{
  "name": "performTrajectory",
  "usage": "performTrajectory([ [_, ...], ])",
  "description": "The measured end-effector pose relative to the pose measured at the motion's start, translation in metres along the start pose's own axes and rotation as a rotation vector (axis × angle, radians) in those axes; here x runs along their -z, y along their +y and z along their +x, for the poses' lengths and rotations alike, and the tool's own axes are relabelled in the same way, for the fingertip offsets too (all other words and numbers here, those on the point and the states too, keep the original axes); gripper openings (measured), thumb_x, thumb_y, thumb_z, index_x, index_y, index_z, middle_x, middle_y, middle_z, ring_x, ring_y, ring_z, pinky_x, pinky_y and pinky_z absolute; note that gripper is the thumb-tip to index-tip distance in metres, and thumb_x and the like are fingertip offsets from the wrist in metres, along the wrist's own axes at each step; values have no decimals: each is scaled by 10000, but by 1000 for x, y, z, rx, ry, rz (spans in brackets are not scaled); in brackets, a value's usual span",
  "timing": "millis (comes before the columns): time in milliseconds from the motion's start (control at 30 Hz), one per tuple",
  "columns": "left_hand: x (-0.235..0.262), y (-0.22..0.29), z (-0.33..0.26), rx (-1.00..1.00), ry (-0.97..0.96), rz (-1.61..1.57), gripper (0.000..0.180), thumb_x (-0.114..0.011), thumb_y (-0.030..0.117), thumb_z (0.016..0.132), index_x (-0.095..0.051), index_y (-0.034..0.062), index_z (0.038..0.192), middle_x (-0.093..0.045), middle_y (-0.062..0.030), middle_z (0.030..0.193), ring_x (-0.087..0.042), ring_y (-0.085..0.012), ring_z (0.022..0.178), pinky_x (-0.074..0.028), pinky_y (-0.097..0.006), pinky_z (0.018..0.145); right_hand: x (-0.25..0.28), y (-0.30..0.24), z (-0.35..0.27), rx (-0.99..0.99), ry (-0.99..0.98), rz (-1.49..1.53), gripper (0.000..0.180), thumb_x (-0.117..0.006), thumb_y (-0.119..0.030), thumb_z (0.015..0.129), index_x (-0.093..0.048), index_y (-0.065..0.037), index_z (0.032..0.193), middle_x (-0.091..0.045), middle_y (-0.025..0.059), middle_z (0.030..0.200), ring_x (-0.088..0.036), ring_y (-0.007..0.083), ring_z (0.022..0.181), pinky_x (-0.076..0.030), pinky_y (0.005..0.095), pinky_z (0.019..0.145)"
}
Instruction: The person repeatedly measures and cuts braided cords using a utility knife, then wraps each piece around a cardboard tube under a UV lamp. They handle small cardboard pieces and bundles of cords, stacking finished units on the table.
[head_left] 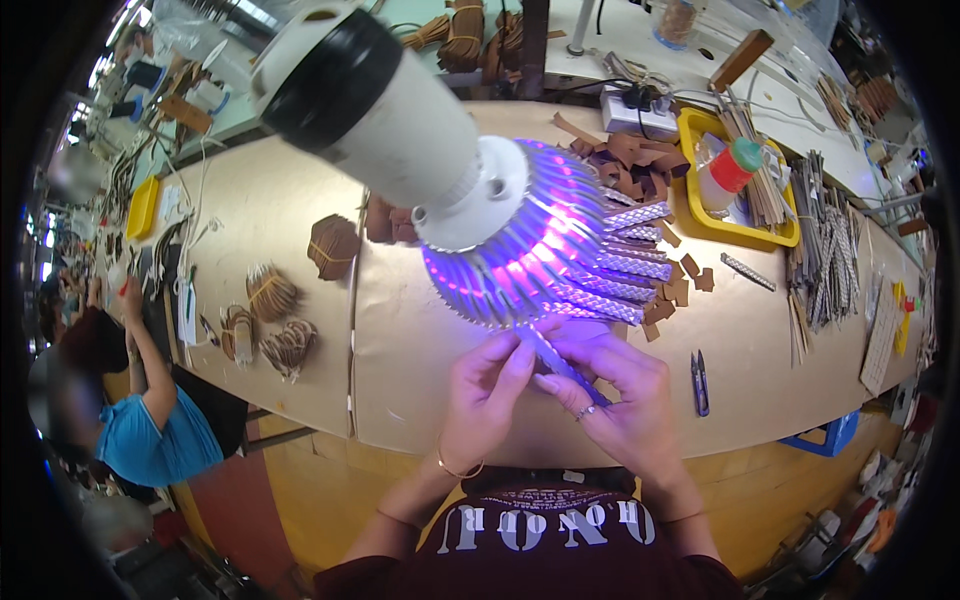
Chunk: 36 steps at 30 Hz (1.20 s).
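Violet-lit strip [562, 367], pinched
Left hand [487, 390] and right hand [628, 398] grip it, possibly braided; snips [700, 385] at three o'clock.

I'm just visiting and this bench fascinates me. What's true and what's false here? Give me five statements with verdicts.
1. The left hand and right hand both hold one narrow strip. True.
2. The thread snips lie left of the left hand. False: the thread snips lie right of the right hand.
3. A green-capped bottle is in the yellow tray. True.
4. The power strip is red. False: the power strip is white.
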<state>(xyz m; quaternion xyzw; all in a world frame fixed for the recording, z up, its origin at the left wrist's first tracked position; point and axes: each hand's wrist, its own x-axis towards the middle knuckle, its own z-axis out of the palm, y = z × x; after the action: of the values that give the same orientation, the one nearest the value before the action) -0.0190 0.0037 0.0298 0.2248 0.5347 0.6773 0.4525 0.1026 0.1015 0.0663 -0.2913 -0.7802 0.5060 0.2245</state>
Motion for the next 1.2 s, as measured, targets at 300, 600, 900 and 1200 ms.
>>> performTrajectory([
  [300, 3, 16, 5, 100, -148, 48, 283, -450, 133, 1020, -606, -52, 1167, -616, -36, 839, -576, -101, 784, -479, -250, 740, 15, -8, -18, -16, 145, -83, 201, -769, -49, 786, -676, -14, 962, -636, 99, 921, -657, 195, 782, -528, 302, 653],
  [600, -14, 9, -3, -159, -161, 415, 247, -480, 52, 990, -593, -62, 1178, -610, -74, 901, -570, -108, 762, -491, -251, 694, 10, -3, -10, 140, 320, -138, 177, -793, -14, 737, -664, -31, 858, -616, 83, 879, -608, 164, 746, -489, 261, 626],
  [900, -21, 12, -7, -340, -126, 555, 243, -551, -49, 916, -626, -17, 1145, -652, -138, 912, -693, -226, 794, -548, -302, 665, 11, 2, -10, 304, 314, -140, 177, -768, 23, 760, -675, -4, 908, -615, 96, 883, -640, 175, 724, -533, 275, 605],
  [1200, -24, 6, -8, -508, -38, 653, 263, -587, -60, 891, -640, -7, 1142, -655, -133, 924, -670, -213, 752, -530, -306, 639, 11, -2, -13, 240, 292, -34, 157, -753, 30, 778, -681, 4, 916, -618, 92, 896, -631, 138, 695, -535, 255, 608],
])
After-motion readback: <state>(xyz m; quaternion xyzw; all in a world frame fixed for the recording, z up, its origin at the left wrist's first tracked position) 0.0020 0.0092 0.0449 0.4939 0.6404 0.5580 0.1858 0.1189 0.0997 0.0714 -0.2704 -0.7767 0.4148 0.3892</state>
